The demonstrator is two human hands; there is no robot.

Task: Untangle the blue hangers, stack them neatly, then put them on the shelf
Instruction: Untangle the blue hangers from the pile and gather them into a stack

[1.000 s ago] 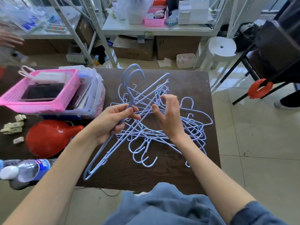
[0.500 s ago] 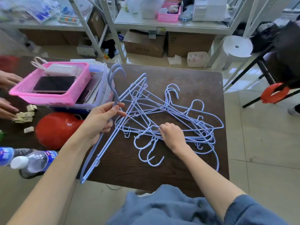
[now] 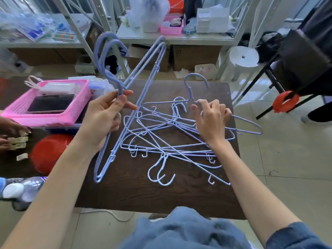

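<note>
A tangled pile of light blue wire hangers (image 3: 167,139) lies on the dark wooden table (image 3: 188,194). My left hand (image 3: 106,119) grips the necks of two stacked hangers (image 3: 143,76), lifted and tilted, with their hooks up and their lower ends near the table's front left. My right hand (image 3: 212,121) holds the neck of another hanger (image 3: 190,88) at the far right of the pile, its hook raised above the others. A metal shelf (image 3: 176,39) stands behind the table.
A pink basket (image 3: 79,108) on a clear box sits at the table's left, beside a red bowl (image 3: 48,153) and a water bottle (image 3: 23,191). Another person's hands (image 3: 10,133) handle small blocks at far left. A white stool (image 3: 242,58) and black stand are right.
My left hand has raised its two hangers higher off the pile. My right hand has moved from the pile's middle to its far right and taken hold of a hanger's neck.
</note>
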